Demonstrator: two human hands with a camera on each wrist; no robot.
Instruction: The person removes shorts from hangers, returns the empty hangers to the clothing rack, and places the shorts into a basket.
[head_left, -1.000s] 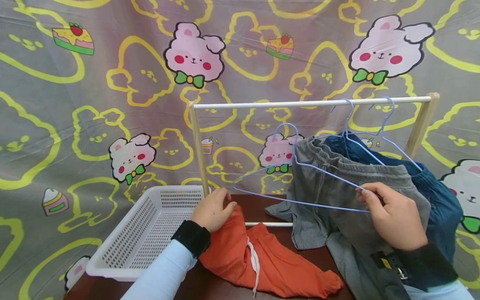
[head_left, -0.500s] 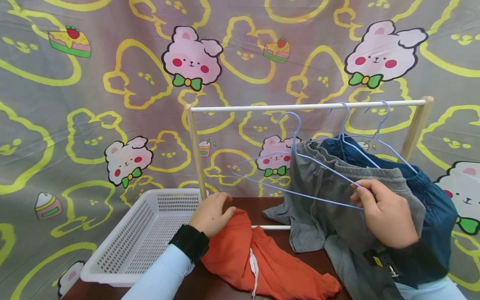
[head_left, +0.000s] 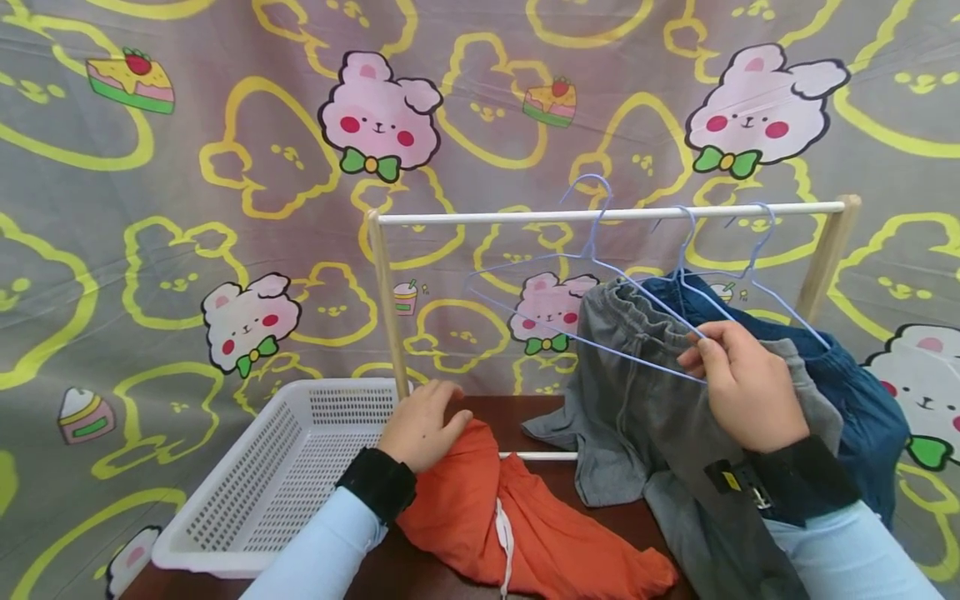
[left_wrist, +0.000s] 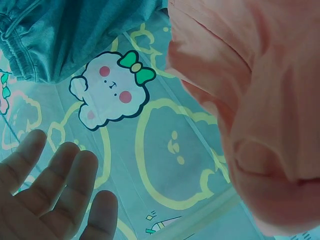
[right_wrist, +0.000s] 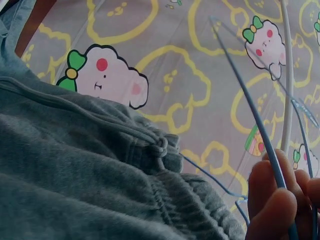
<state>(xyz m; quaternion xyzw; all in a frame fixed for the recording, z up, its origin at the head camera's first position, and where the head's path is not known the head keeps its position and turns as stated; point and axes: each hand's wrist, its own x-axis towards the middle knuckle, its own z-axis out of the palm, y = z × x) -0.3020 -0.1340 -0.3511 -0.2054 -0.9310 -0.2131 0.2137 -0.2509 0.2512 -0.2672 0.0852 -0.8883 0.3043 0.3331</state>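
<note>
My right hand (head_left: 750, 387) pinches one side of a light-blue wire hanger (right_wrist: 255, 111) that carries no garment. The hanger's hook stands just above the white rail of the garment rack (head_left: 480, 218), overlapping it in the head view. My left hand (head_left: 422, 427) lies over the waist end of orange drawstring pants (head_left: 555, 525), thumb and fingers apart. In the left wrist view its fingers (left_wrist: 82, 175) are relaxed, with orange cloth beside them. Grey drawstring pants (head_left: 682, 433) hang right behind the right hand.
Blue pants (head_left: 870, 417) hang at the rack's right end, behind the grey ones. A white perforated plastic basket (head_left: 206, 564) stands left of the rack on the dark brown table (head_left: 525, 410). A patterned cloth (head_left: 480, 125) covers the background.
My right hand has raised the empty hanger and shifted it slightly left, its hook rising from below the rail to above it. The left hand has loosened from the orange pants.
</note>
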